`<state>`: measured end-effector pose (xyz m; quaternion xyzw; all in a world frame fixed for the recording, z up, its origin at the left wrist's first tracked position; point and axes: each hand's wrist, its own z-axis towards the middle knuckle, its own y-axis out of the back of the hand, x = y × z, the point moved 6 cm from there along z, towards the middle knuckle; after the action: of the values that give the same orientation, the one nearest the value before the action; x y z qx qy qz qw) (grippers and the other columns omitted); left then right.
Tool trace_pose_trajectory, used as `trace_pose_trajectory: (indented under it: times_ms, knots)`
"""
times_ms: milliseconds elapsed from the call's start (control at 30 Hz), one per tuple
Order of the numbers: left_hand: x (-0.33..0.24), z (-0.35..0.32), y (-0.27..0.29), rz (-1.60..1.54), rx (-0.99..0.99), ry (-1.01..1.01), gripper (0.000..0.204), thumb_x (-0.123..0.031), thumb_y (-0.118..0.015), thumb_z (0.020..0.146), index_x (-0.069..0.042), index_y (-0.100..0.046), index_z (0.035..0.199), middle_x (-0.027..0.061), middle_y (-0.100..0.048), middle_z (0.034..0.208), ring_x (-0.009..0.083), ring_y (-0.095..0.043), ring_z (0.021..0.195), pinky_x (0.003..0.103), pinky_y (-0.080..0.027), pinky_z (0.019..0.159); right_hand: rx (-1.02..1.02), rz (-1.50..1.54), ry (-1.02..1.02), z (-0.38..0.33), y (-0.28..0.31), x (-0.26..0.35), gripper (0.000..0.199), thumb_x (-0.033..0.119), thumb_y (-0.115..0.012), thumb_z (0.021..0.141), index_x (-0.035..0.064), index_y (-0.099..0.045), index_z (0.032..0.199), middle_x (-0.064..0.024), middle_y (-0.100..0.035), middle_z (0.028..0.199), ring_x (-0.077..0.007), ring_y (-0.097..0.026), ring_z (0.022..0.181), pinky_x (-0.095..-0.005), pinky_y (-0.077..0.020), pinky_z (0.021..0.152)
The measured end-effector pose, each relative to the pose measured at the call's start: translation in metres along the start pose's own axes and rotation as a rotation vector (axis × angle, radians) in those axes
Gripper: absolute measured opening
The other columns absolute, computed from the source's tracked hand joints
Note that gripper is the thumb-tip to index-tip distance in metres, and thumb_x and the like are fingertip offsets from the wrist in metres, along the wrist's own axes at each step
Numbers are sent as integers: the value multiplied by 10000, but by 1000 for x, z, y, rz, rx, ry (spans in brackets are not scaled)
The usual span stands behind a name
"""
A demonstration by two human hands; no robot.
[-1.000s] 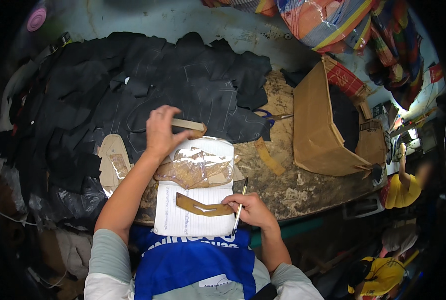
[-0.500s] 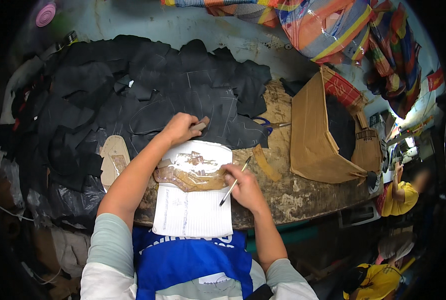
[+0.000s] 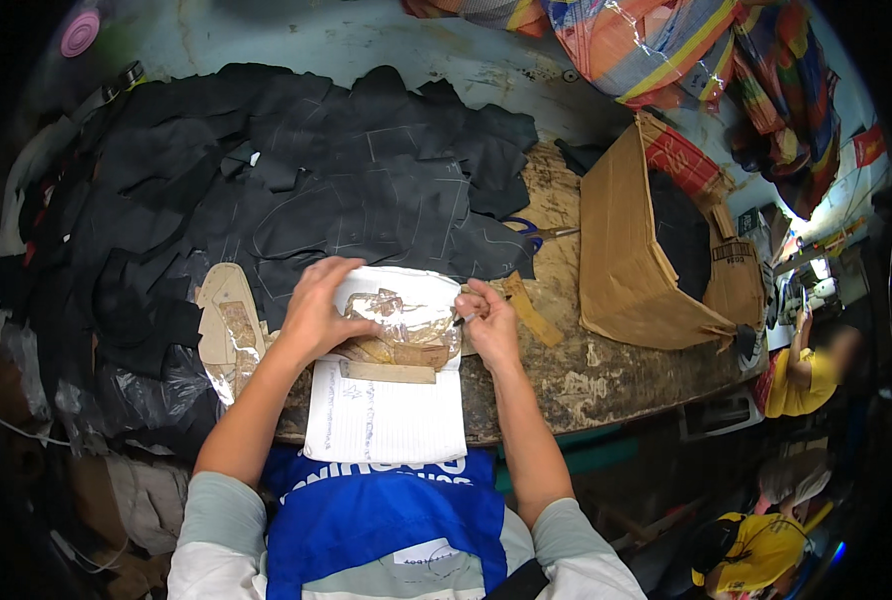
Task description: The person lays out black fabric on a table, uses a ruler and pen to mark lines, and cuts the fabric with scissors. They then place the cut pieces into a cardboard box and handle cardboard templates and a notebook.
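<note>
An open lined notebook (image 3: 386, 420) lies at the table's front edge. Across its upper page sits a clear plastic bag (image 3: 421, 320) with brown, cut pattern pieces showing through. At its left side my left hand (image 3: 316, 308) rests with fingers apart, the thumb reaching over the brown pieces. A flat beige strip (image 3: 391, 372) lies across the lower edge of the bag. My right hand (image 3: 491, 322) is at the bag's right edge, fingers closed on a pen (image 3: 461, 321), mostly hidden by the hand. Left of my left arm lies a beige sole-shaped piece (image 3: 228, 310).
Dark sheets (image 3: 356, 200) with pale drawn outlines cover the table's left and back. Blue-handled scissors (image 3: 538, 233) and a tan strip (image 3: 532, 312) lie right of the notebook, before a cardboard box (image 3: 621, 245). A person in yellow (image 3: 801, 390) sits farther right.
My left hand has come down from the dark sheets, and the small piece it held is out of it. A beige strip now lies on the notebook. My right hand has risen slightly, turning the pen.
</note>
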<state>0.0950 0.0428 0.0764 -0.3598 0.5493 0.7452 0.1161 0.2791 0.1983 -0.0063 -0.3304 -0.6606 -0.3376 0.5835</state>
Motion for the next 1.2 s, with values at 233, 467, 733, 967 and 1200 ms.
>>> trace_pose_trajectory:
  times_ms: [233,467,733,967,1200]
  knots:
    - [30,-75,-9,48,-83,109,1374,-323,-908,346,-70,-96,1425,238,-162,1441,376,-200,1340,422,-228,1093,245,-203,72,-10,-22,39,112,-1,-655,771,-16,-640,881,-66,-634,852,-119,-587,784,-236,-457,728]
    - [55,-103,-18,-470,-291,112,1345,-232,-890,481,-56,50,1427,261,-216,1415,352,-316,1292,428,-332,1017,694,187,246,-78,-11,70,89,-21,-621,741,6,-617,826,-92,-663,901,-226,-621,969,-341,-474,863]
    - [48,-132,-31,-382,-82,-90,361,-108,-770,627,-35,-670,966,145,-609,1084,334,-495,1167,425,-395,977,855,-66,65,-93,-16,56,251,98,-763,673,26,-657,888,-63,-672,860,-142,-617,825,-287,-476,801]
    - [43,-132,-29,-310,117,-107,412,-125,-762,632,-92,-660,1030,158,-545,1193,348,-421,1238,419,-381,996,-98,-626,187,-18,-8,34,441,188,-785,655,0,-641,1026,-131,-663,857,-225,-627,787,-320,-489,708]
    - [28,-128,-23,-175,91,-133,347,-27,-661,697,-88,-653,1040,174,-513,1237,351,-421,1235,391,-377,1002,-109,-713,217,10,-16,23,450,112,-778,653,-2,-631,1063,-135,-657,859,-239,-615,723,-340,-493,688]
